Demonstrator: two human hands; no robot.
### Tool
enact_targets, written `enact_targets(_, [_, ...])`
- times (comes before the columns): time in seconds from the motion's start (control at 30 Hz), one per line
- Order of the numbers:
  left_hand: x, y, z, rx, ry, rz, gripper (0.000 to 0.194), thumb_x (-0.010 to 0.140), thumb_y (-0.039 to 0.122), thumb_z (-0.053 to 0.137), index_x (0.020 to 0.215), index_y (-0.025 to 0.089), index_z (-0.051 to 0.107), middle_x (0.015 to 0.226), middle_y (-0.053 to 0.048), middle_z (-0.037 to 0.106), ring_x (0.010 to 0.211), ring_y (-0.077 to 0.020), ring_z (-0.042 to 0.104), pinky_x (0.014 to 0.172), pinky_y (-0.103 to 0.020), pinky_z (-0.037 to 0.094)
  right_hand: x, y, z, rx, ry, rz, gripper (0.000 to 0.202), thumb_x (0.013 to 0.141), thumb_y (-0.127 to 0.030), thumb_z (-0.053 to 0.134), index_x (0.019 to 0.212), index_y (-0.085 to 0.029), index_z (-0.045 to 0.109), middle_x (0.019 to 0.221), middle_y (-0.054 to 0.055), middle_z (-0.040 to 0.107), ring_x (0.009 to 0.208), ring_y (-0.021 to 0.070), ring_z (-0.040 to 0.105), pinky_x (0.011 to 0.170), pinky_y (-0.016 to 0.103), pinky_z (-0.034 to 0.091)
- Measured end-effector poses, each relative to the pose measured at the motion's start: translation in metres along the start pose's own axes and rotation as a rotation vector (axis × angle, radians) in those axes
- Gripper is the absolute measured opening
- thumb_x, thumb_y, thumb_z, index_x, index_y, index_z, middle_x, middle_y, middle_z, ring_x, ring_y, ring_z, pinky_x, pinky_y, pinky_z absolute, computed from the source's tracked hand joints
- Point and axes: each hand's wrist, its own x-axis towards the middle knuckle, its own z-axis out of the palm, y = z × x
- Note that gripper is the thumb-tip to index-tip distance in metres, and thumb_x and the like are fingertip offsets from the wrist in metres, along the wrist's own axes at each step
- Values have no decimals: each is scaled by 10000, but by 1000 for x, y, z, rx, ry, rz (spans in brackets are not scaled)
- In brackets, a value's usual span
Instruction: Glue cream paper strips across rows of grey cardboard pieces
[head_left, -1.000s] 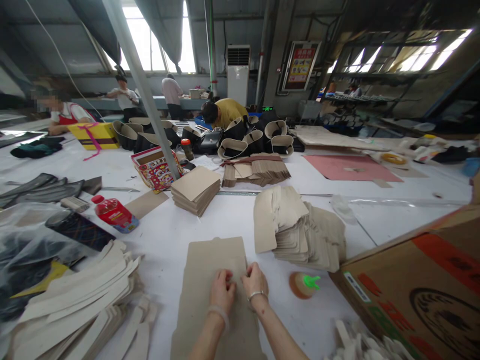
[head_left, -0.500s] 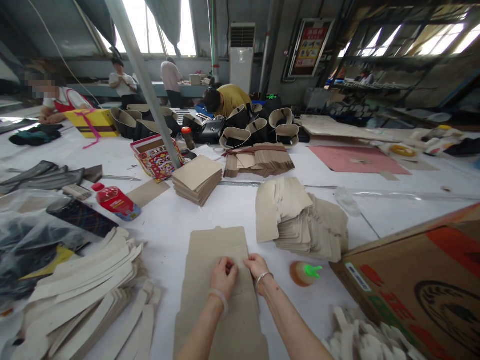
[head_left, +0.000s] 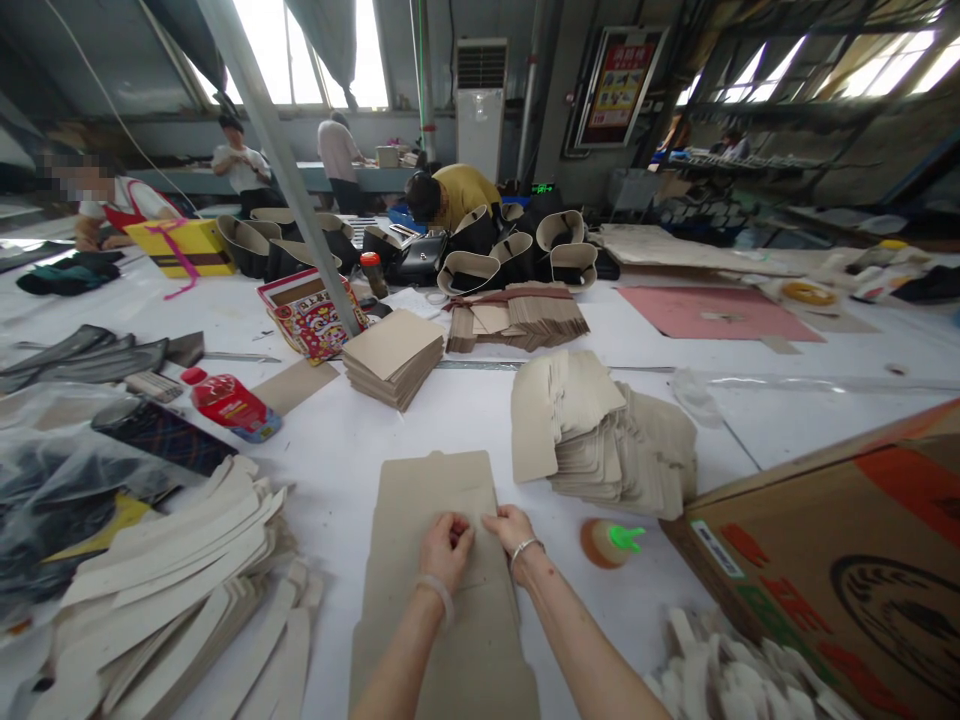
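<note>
Head view: my left hand (head_left: 445,552) half-curled on grey-beige board (head_left: 431,610), grip unclear; my right hand (head_left: 513,532) nearly closed at board's right edge, pinch unclear.

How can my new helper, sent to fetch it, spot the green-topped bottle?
Find the big cardboard box at the right. Just left of it, nearer than the fanned card pile, is a small, brownish bottle. Its green top sets it apart from the red bottle on the left.
</note>
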Motion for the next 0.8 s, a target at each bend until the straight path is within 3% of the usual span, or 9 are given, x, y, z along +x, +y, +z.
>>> enact_targets(0.33, [2,1,1,3,19,-4,169,678,348,555,658,180,567,667,4,558,638,-133,524,617,-252,424,-2,-1,2,38,55,20,231,487,-281,694,646,-163,574,553,9,623,576,175,589,520,265,440])
enact_targets(0.57, [3,0,2,17,24,-2,114,680,261,507,654,176,577,667,2,556,638,-129,530,622,-249,423,0,1,1,48,67,18,215,475,-262,668,625,-166,547,546,-2,603,536,150,551,504,255,417])
enact_targets(0.8, [3,2,3,33,31,-23,157,700,319,527,667,172,571,673,-2,550,630,-132,516,623,-259,421,-2,2,1,65,40,11,271,480,-331,677,651,-173,538,541,-12,593,544,152,555,504,253,413])
